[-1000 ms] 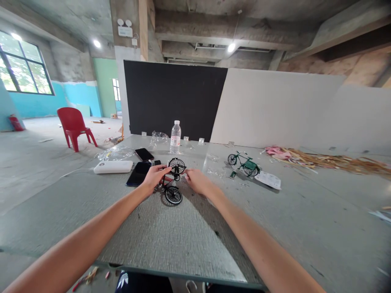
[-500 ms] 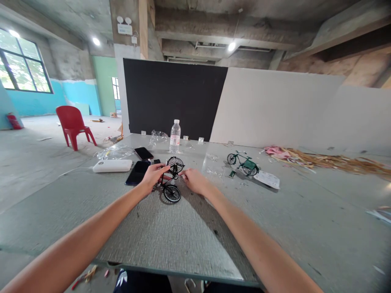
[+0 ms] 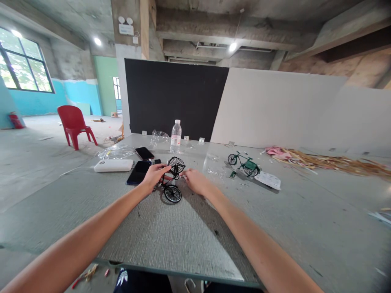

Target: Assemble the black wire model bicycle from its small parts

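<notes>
A small black model bicycle (image 3: 172, 177) is held on its side just over the grey table, one spoked wheel away from me and the other toward me. My left hand (image 3: 154, 176) grips its frame from the left, the thumb near the far wheel. Close to the bicycle's right side is my right hand (image 3: 193, 180), its fingers pinched together at the middle of the frame; something small and pale shows at the fingertips, too small to make out. Further right on the table stands a green model bicycle (image 3: 245, 163), beside a white packet (image 3: 268, 180).
Beyond the hands stands a plastic water bottle (image 3: 176, 136). Left of them lie two dark phones (image 3: 138, 172) and a white power bank (image 3: 113, 165) with a cable. Clear plastic wrap (image 3: 117, 152) lies behind. A black board (image 3: 174, 97) edges the table's back.
The view has shifted very slightly. Both hands and the black bicycle keep nearly the same positions relative to each other.
</notes>
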Available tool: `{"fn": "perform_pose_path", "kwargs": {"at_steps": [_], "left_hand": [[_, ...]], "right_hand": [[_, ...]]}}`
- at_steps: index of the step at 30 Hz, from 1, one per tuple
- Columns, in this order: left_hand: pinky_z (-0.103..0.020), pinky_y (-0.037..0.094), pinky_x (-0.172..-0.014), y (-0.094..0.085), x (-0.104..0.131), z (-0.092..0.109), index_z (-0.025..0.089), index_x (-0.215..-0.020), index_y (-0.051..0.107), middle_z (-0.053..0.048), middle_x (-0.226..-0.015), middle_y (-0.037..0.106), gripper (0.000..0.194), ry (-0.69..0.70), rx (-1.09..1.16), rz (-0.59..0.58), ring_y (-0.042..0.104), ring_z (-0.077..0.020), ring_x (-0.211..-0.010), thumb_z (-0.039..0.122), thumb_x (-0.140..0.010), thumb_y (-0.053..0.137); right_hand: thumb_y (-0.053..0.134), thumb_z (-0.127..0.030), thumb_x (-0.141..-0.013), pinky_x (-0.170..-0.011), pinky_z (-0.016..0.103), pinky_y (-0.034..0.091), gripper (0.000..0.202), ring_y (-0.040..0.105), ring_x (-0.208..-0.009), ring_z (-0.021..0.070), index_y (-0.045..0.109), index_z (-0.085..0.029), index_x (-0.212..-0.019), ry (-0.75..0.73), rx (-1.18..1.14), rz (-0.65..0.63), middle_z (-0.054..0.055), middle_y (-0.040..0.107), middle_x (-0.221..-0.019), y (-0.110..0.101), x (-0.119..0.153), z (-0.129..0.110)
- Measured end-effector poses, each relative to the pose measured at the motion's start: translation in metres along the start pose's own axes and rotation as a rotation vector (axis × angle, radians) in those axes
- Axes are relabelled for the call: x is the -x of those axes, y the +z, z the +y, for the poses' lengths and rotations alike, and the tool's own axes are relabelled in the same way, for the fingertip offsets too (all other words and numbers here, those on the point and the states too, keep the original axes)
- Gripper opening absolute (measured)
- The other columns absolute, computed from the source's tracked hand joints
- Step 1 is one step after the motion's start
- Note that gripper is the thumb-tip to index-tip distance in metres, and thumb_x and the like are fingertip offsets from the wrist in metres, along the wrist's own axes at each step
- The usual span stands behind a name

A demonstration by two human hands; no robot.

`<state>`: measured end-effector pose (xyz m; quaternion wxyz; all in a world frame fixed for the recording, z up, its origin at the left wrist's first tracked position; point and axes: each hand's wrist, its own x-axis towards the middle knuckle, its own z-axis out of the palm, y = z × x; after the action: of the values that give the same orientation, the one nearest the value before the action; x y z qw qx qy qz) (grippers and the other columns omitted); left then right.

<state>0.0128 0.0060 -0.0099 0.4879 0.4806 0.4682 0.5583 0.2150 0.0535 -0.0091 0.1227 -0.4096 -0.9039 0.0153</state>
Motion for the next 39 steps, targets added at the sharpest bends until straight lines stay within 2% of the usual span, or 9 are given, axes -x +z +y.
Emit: {"fn": "perform_pose_path", "kwargs": {"at_steps": [7,24,31,39], "left_hand": [[-0.016,0.040,-0.039,-0.0003,-0.0011,-0.0009,0.012,-0.096,0.068,-0.016,-0.102,0.071,0.047,0.005,-0.007,-0.002,0.073,-0.0209,-0.067,0.049,-0.068,0.077],[-0.017,0.040,-0.039,-0.0003,-0.0005,0.0006,0.012,-0.096,0.069,-0.014,-0.101,0.072,0.047,0.008,-0.007,0.001,0.072,-0.0206,-0.067,0.049,-0.068,0.076],[-0.017,0.041,-0.039,0.0002,-0.0002,0.0009,0.012,-0.094,0.068,-0.014,-0.099,0.072,0.043,0.003,0.000,0.013,0.072,-0.0203,-0.066,0.046,-0.068,0.077],[-0.017,0.040,-0.039,0.0009,0.0005,0.0024,0.013,-0.095,0.067,-0.014,-0.098,0.072,0.039,0.001,-0.017,0.043,0.072,-0.0202,-0.066,0.043,-0.072,0.075]], "right_hand": [[0.045,-0.012,-0.093,-0.092,0.027,0.042,0.037,0.064,-0.106,0.0213,0.067,-0.021,-0.120,0.038,0.016,-0.017,0.012,0.066,-0.119,-0.0053,0.0032,-0.0052],[0.043,-0.012,-0.094,-0.085,0.028,0.045,0.038,0.066,-0.096,0.0216,0.063,-0.023,-0.123,0.042,0.094,-0.014,0.013,0.063,-0.121,-0.0024,0.0036,-0.0089],[0.046,-0.012,-0.093,-0.092,0.027,0.042,0.036,0.064,-0.104,0.0209,0.064,-0.023,-0.122,0.052,0.035,-0.004,0.012,0.063,-0.122,-0.0025,0.0037,-0.0077],[0.042,-0.010,-0.092,-0.093,0.026,0.041,0.036,0.061,-0.107,0.0203,0.067,-0.019,-0.115,0.035,-0.046,0.038,0.010,0.066,-0.116,-0.0042,0.0018,-0.0014]]}}
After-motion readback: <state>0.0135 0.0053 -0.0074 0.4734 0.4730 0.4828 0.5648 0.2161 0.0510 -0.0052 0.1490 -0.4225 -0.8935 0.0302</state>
